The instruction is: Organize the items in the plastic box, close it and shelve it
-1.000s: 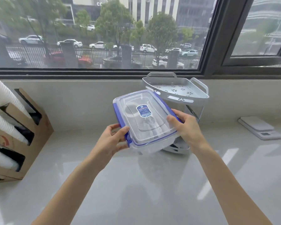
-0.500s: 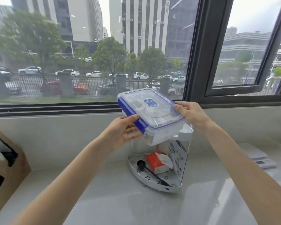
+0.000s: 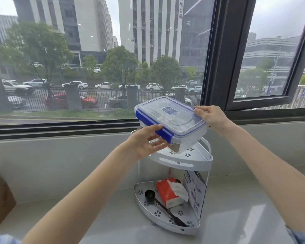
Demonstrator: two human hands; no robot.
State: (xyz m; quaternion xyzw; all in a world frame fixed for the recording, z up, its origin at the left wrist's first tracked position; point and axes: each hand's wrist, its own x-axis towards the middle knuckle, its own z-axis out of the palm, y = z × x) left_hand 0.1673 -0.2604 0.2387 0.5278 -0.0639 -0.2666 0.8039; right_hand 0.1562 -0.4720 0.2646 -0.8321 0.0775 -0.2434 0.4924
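Window-side counter [image 3: 95,217] with a street full of parked cars outside, and a little two-tier corner rack [image 3: 181,162] standing against the sill. Both hands have the box [image 3: 173,120] up just over the rack's top tier: left hand [image 3: 146,141] cupping the near end under the blue latch [image 3: 153,127], right hand [image 3: 209,116] pinching the far rim with its fingertips. So both are gripping the box, neither let go.

Lid looks snapped down all round, so I'd say packing and closing are done and this is the shelving bit. Box is tilted a touch, low corner nearly on the tier or maybe already touching, can't tell. Holding by the two short ends makes sense since it keeps fingers clear of the tier's raised lip when it goes down.

Lower tier has a tissue pack [image 3: 169,194] and a black scoop [image 3: 150,194].

Blue sticker [image 3: 170,110] on the lid is too small to read. Building outside has some characters up top, blurry.
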